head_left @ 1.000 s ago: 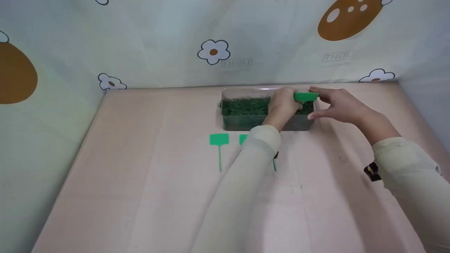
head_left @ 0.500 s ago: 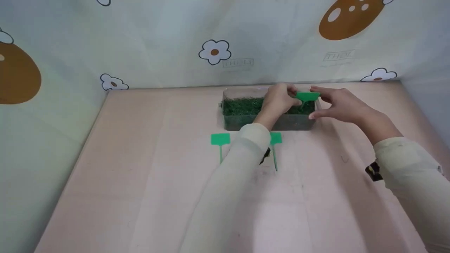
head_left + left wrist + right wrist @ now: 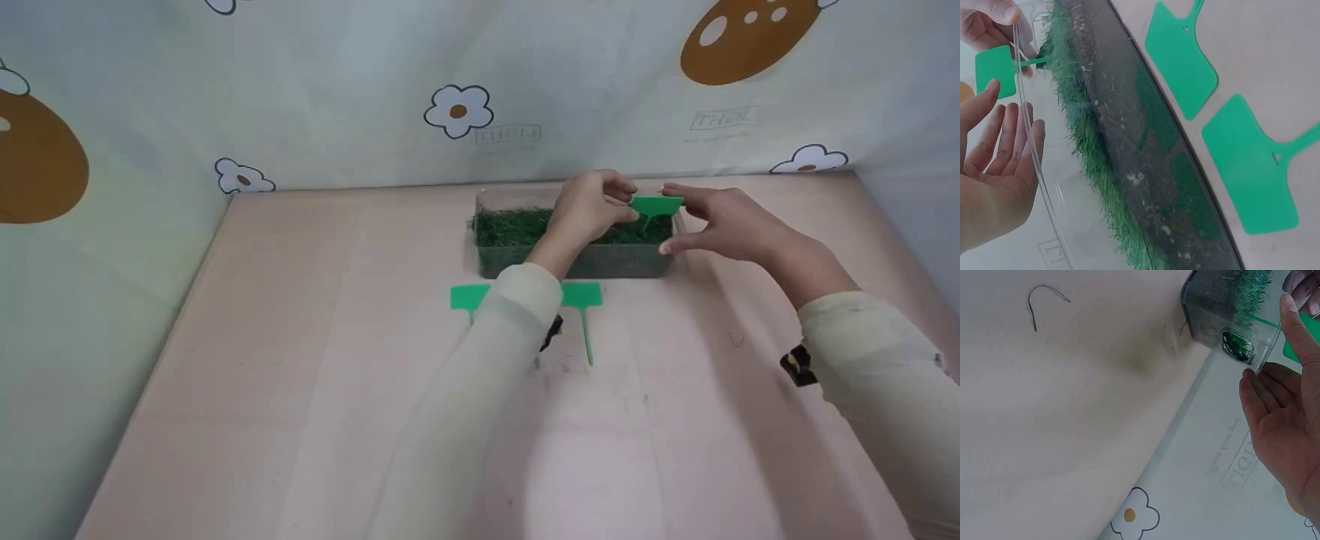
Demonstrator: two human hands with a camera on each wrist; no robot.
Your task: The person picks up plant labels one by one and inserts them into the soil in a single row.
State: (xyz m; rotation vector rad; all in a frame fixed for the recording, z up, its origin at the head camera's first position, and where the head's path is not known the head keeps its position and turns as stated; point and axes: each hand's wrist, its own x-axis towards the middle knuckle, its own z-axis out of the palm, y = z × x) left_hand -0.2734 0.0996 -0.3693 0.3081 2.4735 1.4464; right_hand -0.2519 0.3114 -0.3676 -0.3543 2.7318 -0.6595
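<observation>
Cream sleeves (image 3: 472, 382), black wrist pieces (image 3: 799, 365), bare fingers (image 3: 1255, 399)

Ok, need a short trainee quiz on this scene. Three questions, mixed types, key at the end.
1. True or false: the standing green label has its stem in the grass.

2. In the head view, where is the right hand?
A) at the left end of the clear box
B) at the right end of the box
C) in the grass

3. Fill in: the loose green labels lie on the table, on the ____ (near/far) side of the box as the person sees it.

Key: 1. True. 2. B. 3. near.
</observation>
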